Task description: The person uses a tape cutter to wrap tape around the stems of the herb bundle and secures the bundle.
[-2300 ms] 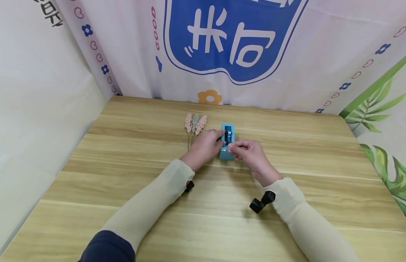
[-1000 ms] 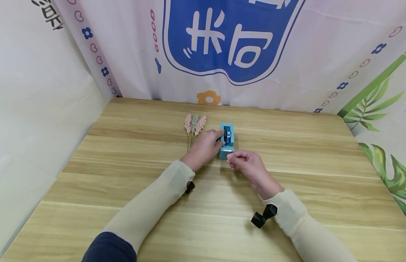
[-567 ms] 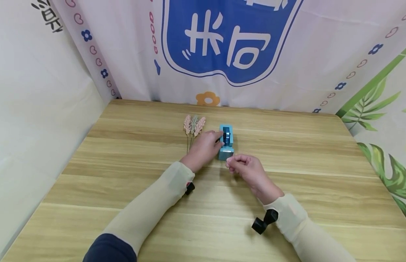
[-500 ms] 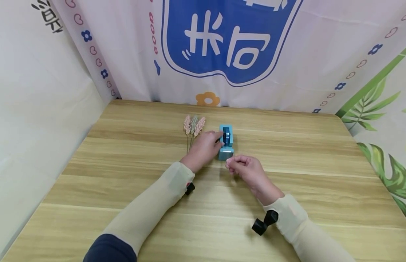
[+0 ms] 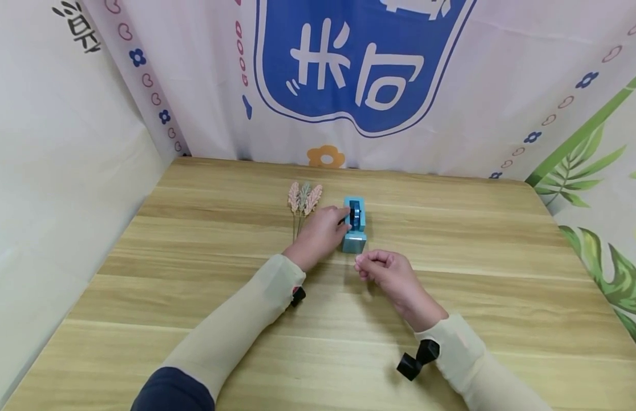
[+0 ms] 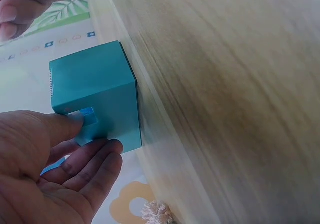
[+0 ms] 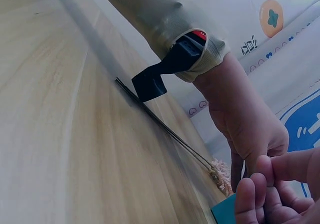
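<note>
Head view: left hand (image 5: 320,231) clamped on the blue tape dispenser (image 5: 355,235), thumb and fingers at its left side; dispenser upright on wooden table (image 5: 348,354). Right hand (image 5: 392,277) just off the dispenser's near end, thumb and index together, pinching what looks like clear tape, too faint to trace fully. Three flower sprigs (image 5: 314,197), pink and grey-green, lie left of dispenser, stems partly behind left hand.

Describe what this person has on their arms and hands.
Both the left hand and right hand are gloveless. The left sleeve and right sleeve are plain pale cream, with navy fabric above the left one. A blocky black left wrist device, with a red patch beside it, and a black right wrist device jut from the cuffs.
</note>
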Available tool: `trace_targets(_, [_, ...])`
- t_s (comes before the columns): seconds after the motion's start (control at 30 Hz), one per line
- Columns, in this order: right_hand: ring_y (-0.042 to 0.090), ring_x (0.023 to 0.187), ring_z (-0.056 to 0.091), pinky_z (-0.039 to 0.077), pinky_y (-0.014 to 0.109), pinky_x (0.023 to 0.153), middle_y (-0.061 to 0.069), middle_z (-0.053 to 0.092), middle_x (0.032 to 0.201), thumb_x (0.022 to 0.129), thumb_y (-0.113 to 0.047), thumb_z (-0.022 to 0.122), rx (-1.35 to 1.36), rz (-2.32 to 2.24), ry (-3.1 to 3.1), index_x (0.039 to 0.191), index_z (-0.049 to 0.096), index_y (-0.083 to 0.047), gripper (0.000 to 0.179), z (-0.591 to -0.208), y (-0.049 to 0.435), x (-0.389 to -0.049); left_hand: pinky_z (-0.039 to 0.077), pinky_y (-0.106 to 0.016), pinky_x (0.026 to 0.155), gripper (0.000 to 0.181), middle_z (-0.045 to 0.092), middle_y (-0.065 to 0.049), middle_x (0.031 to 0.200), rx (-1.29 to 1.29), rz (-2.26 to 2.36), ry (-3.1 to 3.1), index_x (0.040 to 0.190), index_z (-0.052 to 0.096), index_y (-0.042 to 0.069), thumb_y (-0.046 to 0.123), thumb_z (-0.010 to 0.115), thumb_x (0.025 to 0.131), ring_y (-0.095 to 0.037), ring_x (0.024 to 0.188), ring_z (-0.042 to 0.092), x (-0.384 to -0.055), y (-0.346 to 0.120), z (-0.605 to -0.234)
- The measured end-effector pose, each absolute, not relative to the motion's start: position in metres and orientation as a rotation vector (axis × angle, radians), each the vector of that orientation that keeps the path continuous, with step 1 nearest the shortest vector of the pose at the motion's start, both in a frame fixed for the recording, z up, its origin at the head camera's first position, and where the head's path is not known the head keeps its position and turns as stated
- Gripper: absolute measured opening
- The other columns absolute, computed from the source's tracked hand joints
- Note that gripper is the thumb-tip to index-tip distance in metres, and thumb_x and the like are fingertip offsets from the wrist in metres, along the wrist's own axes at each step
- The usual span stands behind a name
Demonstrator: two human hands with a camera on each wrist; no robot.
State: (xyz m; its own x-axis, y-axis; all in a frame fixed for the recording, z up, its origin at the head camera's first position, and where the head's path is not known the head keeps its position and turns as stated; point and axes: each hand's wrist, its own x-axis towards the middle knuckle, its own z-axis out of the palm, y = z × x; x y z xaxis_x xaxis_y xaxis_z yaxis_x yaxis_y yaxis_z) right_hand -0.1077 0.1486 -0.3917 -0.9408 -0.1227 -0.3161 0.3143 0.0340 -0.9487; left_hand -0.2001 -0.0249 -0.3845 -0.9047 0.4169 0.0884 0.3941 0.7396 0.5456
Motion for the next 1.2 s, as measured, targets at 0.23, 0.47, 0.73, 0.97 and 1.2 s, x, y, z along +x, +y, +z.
trace_targets(0.23, [0.007, 0.081, 0.067, 0.059, 0.023, 0.08, -0.005, 0.076, 0.086, 0.103, -0.009, 0.065, 0.184, -2.015, 1.973, 0.106, 0.07, 0.007, 0.017, -0.392, 0.146, -0.1, 0.061, -0.033, 0.086, 0.044, 0.072, -0.016, 0.126, 0.673, 0.892, 2.887, 0.147, 0.059, 0.006, 0.017, 0.066, 0.105, -0.02, 0.101, 0.07, -0.199, -0.025, -0.386])
trace_targets(0.47, [0.008, 0.083, 0.067, 0.058, 0.022, 0.081, -0.005, 0.075, 0.086, 0.103, -0.009, 0.064, 0.173, -2.025, 1.95, 0.105, 0.07, 0.004, 0.015, -0.39, 0.146, -0.095, 0.06, -0.03, 0.082, 0.044, 0.073, -0.015, 0.124, 0.67, 0.892, 2.89, 0.147, 0.059, 0.006, 0.017, 0.066, 0.104, -0.017, 0.095, 0.068, -0.199, -0.025, -0.385])
trace_targets(0.73, [0.007, 0.082, 0.067, 0.059, 0.022, 0.081, -0.007, 0.074, 0.085, 0.103, -0.008, 0.065, 0.174, -2.027, 1.954, 0.106, 0.07, 0.005, 0.014, -0.388, 0.146, -0.089, 0.06, -0.03, 0.082, 0.044, 0.073, -0.015, 0.123, 0.684, 0.898, 2.897, 0.147, 0.059, 0.006, 0.016, 0.066, 0.104, -0.017, 0.094, 0.068, -0.2, -0.025, -0.385])
trace_targets(0.97, [0.006, 0.081, 0.067, 0.059, 0.022, 0.079, -0.007, 0.074, 0.082, 0.102, -0.005, 0.064, 0.168, -2.023, 1.968, 0.105, 0.069, 0.008, 0.015, -0.388, 0.143, -0.082, 0.058, -0.029, 0.078, 0.044, 0.073, -0.015, 0.121, 0.691, 0.895, 2.904, 0.147, 0.059, 0.005, 0.016, 0.066, 0.104, -0.016, 0.089, 0.065, -0.2, -0.025, -0.385])
trace_targets(1.2, [0.006, 0.08, 0.068, 0.059, 0.022, 0.078, -0.009, 0.074, 0.081, 0.102, -0.005, 0.064, 0.16, -2.043, 1.955, 0.104, 0.069, 0.007, 0.013, -0.386, 0.143, -0.075, 0.06, -0.03, 0.081, 0.044, 0.073, -0.015, 0.124, 0.681, 0.904, 2.897, 0.147, 0.059, 0.005, 0.016, 0.065, 0.105, -0.016, 0.093, 0.068, -0.199, -0.024, -0.385])
